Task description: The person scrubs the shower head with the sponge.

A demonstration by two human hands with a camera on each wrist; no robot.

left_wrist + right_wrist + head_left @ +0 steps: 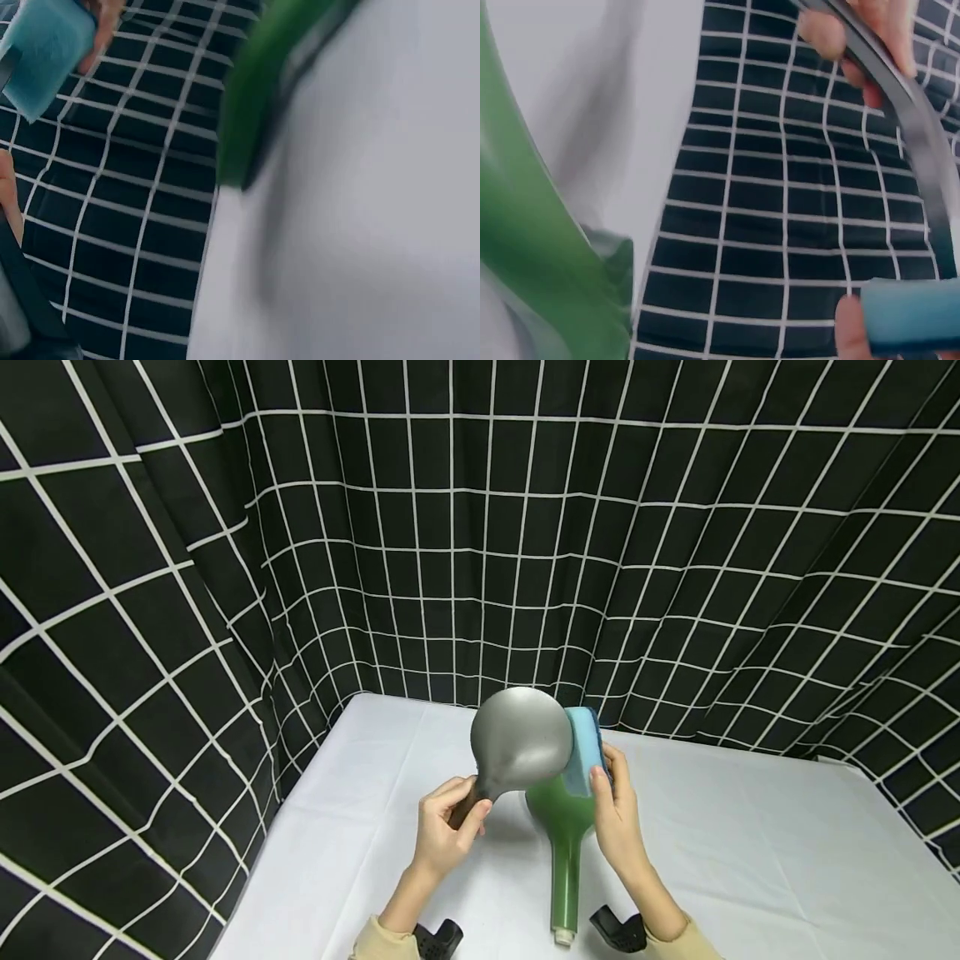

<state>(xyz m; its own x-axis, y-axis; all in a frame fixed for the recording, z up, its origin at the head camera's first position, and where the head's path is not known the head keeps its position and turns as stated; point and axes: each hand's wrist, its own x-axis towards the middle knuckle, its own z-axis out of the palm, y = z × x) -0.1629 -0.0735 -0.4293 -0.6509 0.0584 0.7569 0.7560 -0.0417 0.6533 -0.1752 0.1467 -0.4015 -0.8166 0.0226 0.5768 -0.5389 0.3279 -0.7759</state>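
My left hand (442, 831) grips the dark handle of a grey ladle (521, 735), whose wide round bowl is raised over the table. In my right hand (618, 814) is a light blue sponge (583, 752) with a darker blue back, pinched between thumb and fingers. The sponge stands upright at the bowl's right edge; contact between them is partly hidden. Below both lies a green long-necked object (565, 860) with a rounded body and a white tip; the sponge and ladle partly cover it. The right wrist view shows the sponge (907, 315) beside the ladle's thin curved profile (919, 127).
A white cloth covers the table (697, 827). Black curtains (525, 527) with a white grid rise behind it and at both sides. Black wrist devices (618, 931) sit on both wrists, close to the table's front.
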